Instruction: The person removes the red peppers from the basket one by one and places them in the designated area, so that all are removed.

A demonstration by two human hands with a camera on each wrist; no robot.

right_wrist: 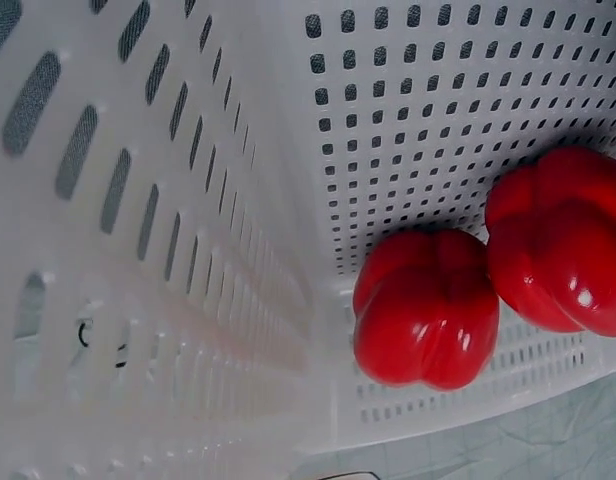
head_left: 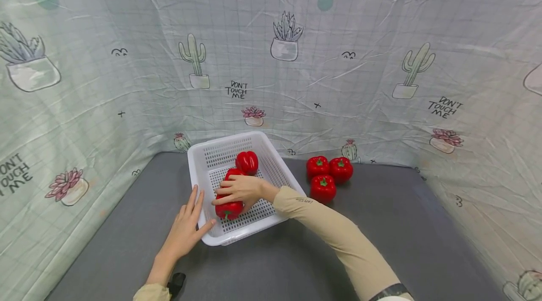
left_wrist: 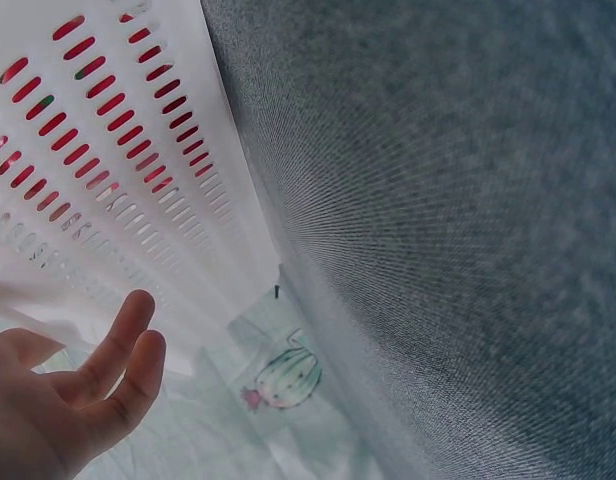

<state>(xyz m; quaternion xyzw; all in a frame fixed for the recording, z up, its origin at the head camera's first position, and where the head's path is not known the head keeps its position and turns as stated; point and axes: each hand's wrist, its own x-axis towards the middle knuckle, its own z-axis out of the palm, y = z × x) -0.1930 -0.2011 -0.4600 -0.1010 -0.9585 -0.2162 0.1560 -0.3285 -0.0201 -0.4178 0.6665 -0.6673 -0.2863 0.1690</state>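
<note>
Touches basket point(head_left: 250, 232) with left hand point(head_left: 185, 229), fingers apart; rests right hand point(head_left: 245, 188), fingers spread, over red peppers point(head_left: 228, 211) inside; cannot tell whether clamped on one.

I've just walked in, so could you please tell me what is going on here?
A person is busy at a white plastic basket. The right hand, inside it, appears to grip the nearest red bell pepper; two more peppers lie beyond. The left hand rests at the basket's left rim. Three further peppers stand on the gray table, to the basket's right.
</note>
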